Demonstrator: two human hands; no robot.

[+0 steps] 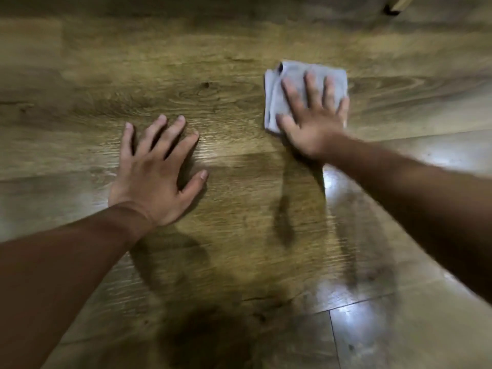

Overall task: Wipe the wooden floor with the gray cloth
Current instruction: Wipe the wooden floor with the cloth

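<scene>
— Where is the gray cloth [274,102]?

— On the wooden floor [213,89], up and to the right of the middle of the view. It is folded into a rough square and lies flat on the planks, with a loose fold at its far left corner.

— What is on it?

— The right hand [314,123], palm down on top of it. Its fingers [311,86] are straight and spread apart. They press on the fabric rather than curl round it. The little finger reaches the cloth's right edge and the thumb lies near its near left corner. This hand and the cloth look slightly blurred.

— And the other one?

— The left hand [151,179] rests flat on the bare floor, well apart from the cloth, to its left and nearer the person. Those fingers [159,131] are also straight and fanned wide, with the thumb out to the right. They hold nothing.

— Anything else?

— Both forearms are bare. Bright glare [340,182] sits on the planks beside the right forearm, and dark shadows fall under both arms. At the top right edge there is a pale wooden piece [398,4] with a dark end. I cannot tell what it is.
</scene>
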